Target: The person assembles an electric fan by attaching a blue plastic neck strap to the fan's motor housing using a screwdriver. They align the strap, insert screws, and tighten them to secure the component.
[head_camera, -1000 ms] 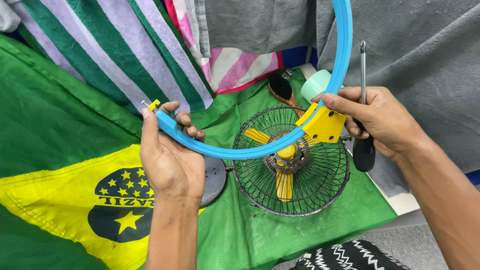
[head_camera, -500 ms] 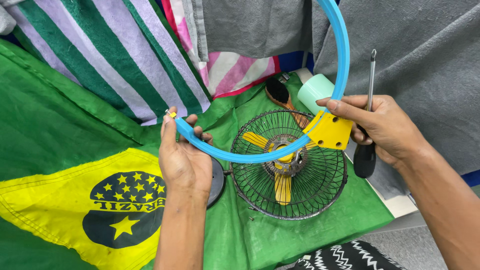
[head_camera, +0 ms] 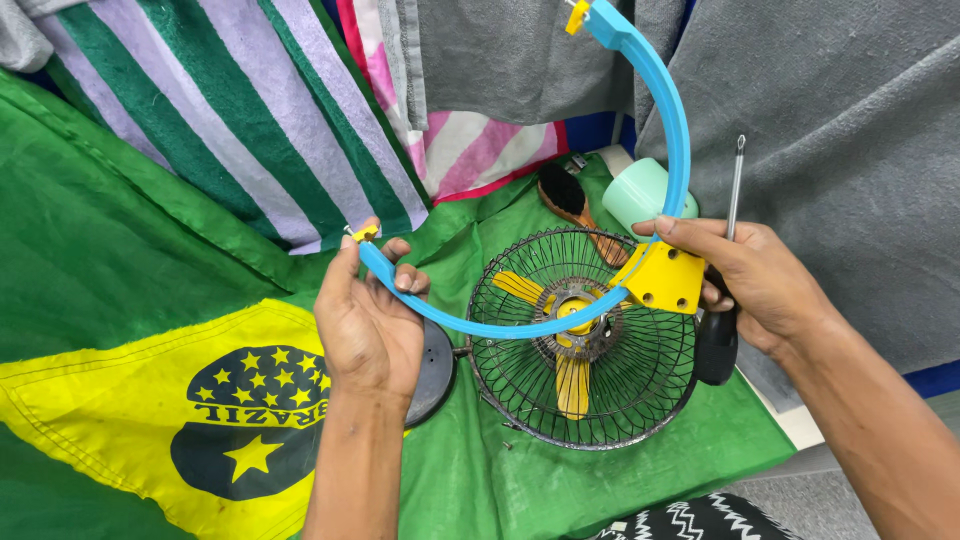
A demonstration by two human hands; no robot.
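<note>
Over green cloth (head_camera: 560, 480), left hand (head_camera: 368, 325) and right hand (head_camera: 755, 270) each grip blue ring (head_camera: 680, 140); right also clasps screwdriver (head_camera: 722, 300).

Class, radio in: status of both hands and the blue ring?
Left hand grips blue ring end. Right hand holds yellow bracket plus screwdriver. Fan lies beneath.

We saw a bright blue ring (head_camera: 540, 325) with a yellow bracket (head_camera: 664, 278), a black wire fan cage (head_camera: 640, 375) over yellow blades (head_camera: 572, 385), a green-and-yellow flag cloth (head_camera: 120, 290) with yellow stars on a dark circle, green-and-lilac stripes (head_camera: 230, 110), and grey fabric (head_camera: 840, 120).
</note>
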